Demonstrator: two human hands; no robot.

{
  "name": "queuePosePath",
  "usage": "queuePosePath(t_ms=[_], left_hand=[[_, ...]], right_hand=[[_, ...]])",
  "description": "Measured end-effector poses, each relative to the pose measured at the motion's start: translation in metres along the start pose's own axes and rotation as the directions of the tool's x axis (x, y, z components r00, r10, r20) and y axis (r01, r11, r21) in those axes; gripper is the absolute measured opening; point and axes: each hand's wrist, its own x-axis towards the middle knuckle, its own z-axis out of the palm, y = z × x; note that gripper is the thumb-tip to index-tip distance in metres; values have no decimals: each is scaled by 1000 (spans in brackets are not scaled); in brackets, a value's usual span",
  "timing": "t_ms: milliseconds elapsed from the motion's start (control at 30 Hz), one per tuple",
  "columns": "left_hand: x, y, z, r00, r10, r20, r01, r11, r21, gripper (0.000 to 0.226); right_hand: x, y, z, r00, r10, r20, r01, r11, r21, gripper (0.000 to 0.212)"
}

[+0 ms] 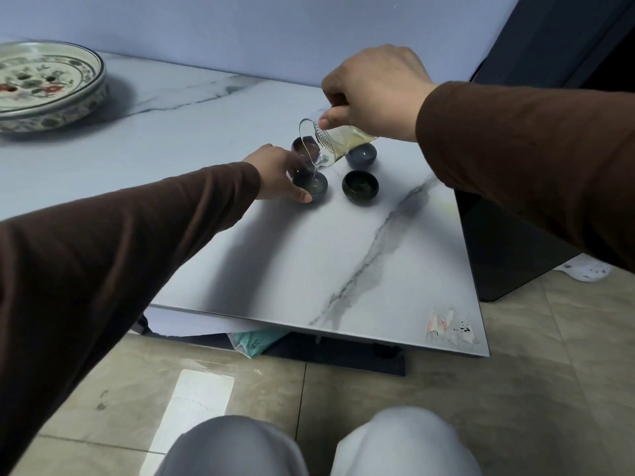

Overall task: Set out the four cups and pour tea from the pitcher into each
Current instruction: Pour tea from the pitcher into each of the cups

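Note:
Several small dark cups stand in a square cluster on the marble table (343, 262). My right hand (372, 91) grips a glass pitcher (330, 142) of pale yellow tea, tipped to the left. A thin stream falls from its spout into the near left cup (314, 187). My left hand (280, 175) holds that cup by its left side, thumb at its front. The near right cup (360, 186) stands free. Behind the spout sits the far left cup (304, 147), partly hidden. The far right cup (361, 156) lies under the pitcher's body.
A large painted ceramic tray (48, 87) with drain holes sits at the table's far left. The table's right edge runs close to the cups, with a dark panel (508, 249) beyond it. Below the near edge are tiled floor, a teal packet (254, 341) and my knees.

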Motion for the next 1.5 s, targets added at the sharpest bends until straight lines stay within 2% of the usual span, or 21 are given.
queuePosePath(t_ms=[200, 333, 433, 500, 567, 667, 767, 900, 1067, 1333, 1500], left_hand=[[0, 0, 0, 1000, -7, -2, 7, 1000, 3, 54], [-1, -1, 3, 1000, -23, -4, 23, 1000, -5, 59], [-2, -3, 2, 1000, -20, -1, 20, 1000, -14, 62], [-3, -2, -4, 1000, -16, -11, 16, 1000, -15, 63], [-1, 0, -15, 999, 5, -53, -7, 1000, -29, 60], [12, 9, -35, 988, 53, -147, -65, 994, -82, 53], [38, 25, -48, 981, 90, -170, -98, 994, -42, 53], [76, 46, -44, 990, 103, -98, -96, 993, 66, 59], [106, 60, -21, 994, 110, 5, -109, 980, 166, 67], [124, 58, 3, 994, 94, 57, -101, 986, 133, 65], [125, 56, 8, 996, 84, 24, -85, 994, 74, 58]], right_hand=[[-3, 9, 7, 999, 47, -17, -46, 997, 64, 45], [-12, 27, 27, 974, 224, 26, -223, 937, 268, 47], [-21, 40, 43, 907, 393, 151, -412, 753, 512, 46], [-27, 48, 50, 871, 437, 225, -461, 567, 683, 42], [-31, 58, 52, 847, 467, 253, -467, 426, 775, 39], [-36, 73, 48, 819, 519, 246, -474, 370, 799, 40], [-38, 92, 42, 813, 540, 216, -477, 406, 779, 41], [-36, 113, 39, 827, 528, 191, -470, 465, 750, 36], [-28, 130, 46, 838, 522, 160, -509, 640, 576, 42], [-8, 133, 55, 904, 420, 86, -424, 850, 311, 52], [-1, 123, 56, 933, 354, 62, -359, 916, 179, 51]])
